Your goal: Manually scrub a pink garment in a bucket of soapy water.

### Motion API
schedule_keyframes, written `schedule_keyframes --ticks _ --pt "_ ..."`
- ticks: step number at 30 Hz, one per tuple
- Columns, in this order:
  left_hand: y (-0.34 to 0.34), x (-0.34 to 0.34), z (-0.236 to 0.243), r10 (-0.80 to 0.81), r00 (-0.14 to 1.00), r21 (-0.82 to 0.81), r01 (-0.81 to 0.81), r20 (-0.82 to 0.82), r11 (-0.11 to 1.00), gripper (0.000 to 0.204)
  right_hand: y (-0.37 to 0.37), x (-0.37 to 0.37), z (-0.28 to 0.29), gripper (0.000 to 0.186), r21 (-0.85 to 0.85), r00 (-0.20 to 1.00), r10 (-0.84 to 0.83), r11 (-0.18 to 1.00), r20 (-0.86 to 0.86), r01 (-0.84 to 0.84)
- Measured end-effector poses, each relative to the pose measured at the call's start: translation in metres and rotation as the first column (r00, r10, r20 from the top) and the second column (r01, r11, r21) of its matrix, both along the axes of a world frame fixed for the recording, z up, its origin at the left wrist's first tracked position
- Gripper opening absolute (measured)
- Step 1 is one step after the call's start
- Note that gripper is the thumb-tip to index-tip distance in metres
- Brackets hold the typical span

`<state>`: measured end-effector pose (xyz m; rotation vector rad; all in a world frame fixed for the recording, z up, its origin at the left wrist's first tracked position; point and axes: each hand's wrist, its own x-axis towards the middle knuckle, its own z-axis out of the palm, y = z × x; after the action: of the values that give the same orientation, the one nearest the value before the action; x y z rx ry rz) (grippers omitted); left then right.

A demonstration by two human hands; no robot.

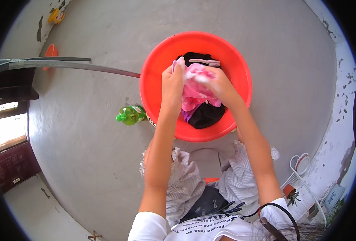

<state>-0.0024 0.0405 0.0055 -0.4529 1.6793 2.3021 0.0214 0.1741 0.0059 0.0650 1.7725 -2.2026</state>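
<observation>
A wet pink patterned cloth with white suds on it is bunched between my two hands above a large red basin. My left hand grips its left side, thumb up. On the other side my right hand is closed on the cloth, its fingertips partly hidden by folds and foam. Under the cloth, black clothes lie in the basin, with a pale pink strip showing at the far side. A bit of purple fabric pokes out below the pink cloth.
Left of the basin, a green bottle stands or lies on the grey floor. A dark bar reaches in from the left to the basin's rim. Farther off are a small orange basin and a yellow container. A white rack with a potted plant is at right.
</observation>
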Motion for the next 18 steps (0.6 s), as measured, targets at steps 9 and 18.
schedule_keyframes --ticks 9,18 --pt "0.013 0.004 0.017 -0.444 0.896 -0.213 0.430 -0.020 0.877 0.041 0.018 0.007 -0.003 0.022 -0.147 0.864 -0.339 0.941 -0.371 0.306" --pt "0.003 0.002 0.010 -0.434 0.892 -0.131 0.419 -0.126 0.898 0.021 0.029 -0.005 -0.009 0.022 -0.020 0.734 -0.553 0.804 -0.394 0.595"
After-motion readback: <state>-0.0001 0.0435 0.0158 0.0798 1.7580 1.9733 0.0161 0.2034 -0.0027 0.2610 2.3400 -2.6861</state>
